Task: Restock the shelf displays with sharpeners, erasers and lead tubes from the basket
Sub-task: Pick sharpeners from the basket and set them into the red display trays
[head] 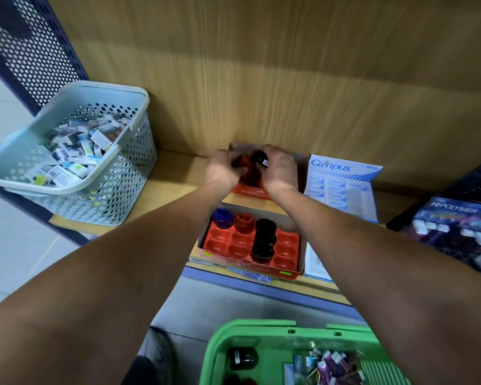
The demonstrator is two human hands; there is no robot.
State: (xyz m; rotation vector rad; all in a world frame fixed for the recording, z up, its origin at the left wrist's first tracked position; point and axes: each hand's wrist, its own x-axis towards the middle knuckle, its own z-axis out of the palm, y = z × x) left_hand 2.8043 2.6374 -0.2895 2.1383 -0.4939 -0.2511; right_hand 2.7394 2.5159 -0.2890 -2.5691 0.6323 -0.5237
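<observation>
At the back of a wooden shelf [175,173], a person's right hand [279,169] pinches a black sharpener [260,158] in curled fingers over a red Faber-Castell display box [252,190] standing against the wood-grain back panel [261,79]. The left hand [224,170] is beside it with fingers curled at red sharpeners [240,162] in the same box; whether it grips one cannot be told through the blur.

Just in front, nearer the shelf edge, a second red display tray [286,251] holds a blue sharpener [222,218] and a red sharpener [244,223] in its back row, and a column of black sharpeners [264,240] running front to back; other cups in the tray show bare red plastic.

To the right of the boxes stands a white and blue Campus eraser display [345,184], and further right a dark Hi-Polymer box [456,226] with small white items.

On the left end of the shelf sits a pale blue perforated basket [117,168] heaped with small boxed items, against a dark perforated metal panel [31,51].

Below, at the bottom of the view, a green basket [256,332] holds another black sharpener [242,358] and a jumble of purple and white packets [328,365].
</observation>
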